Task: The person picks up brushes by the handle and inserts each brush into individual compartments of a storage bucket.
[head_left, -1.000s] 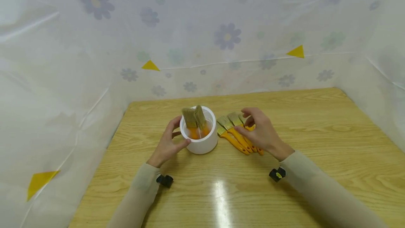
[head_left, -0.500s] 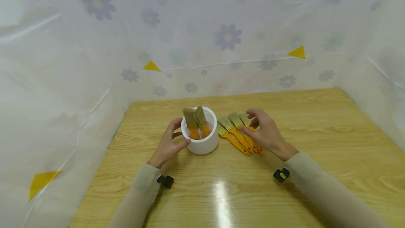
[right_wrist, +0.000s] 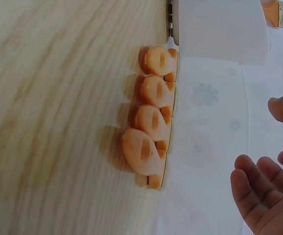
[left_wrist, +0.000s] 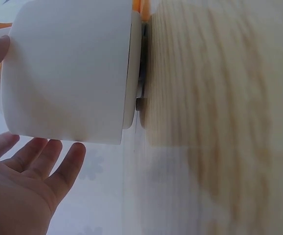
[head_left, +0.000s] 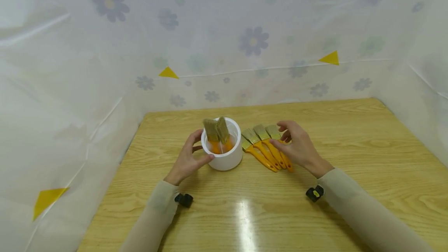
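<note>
My left hand (head_left: 187,161) holds a white round pot (head_left: 226,162) from its left side, thumb at the near rim and fingertips against the wall. In the left wrist view the pot (left_wrist: 68,73) appears slightly raised on a low base. Two paintbrushes (head_left: 211,130) stand in it, bristles up, their orange handles inside. To the pot's right, several more flat paintbrushes (head_left: 259,159) lie fanned on the table, bristles pointing away. Above the rightmost of these hovers my right hand (head_left: 298,147), fingers loosely bent and holding nothing. In the right wrist view, the hand (right_wrist: 271,198) is apart from the brush handles (right_wrist: 155,92).
Everything stands on a wood-grain table (head_left: 210,213). White sheeting printed with flowers (head_left: 253,41) surrounds its back and sides. Yellow triangles (head_left: 329,58) mark the sheeting. A small black camera is strapped at each wrist.
My right hand has drifted slightly right, off the middle of the fanned brushes, uncovering more of their bristles. The left hand keeps its hold on the pot, and the brushes stay put.
</note>
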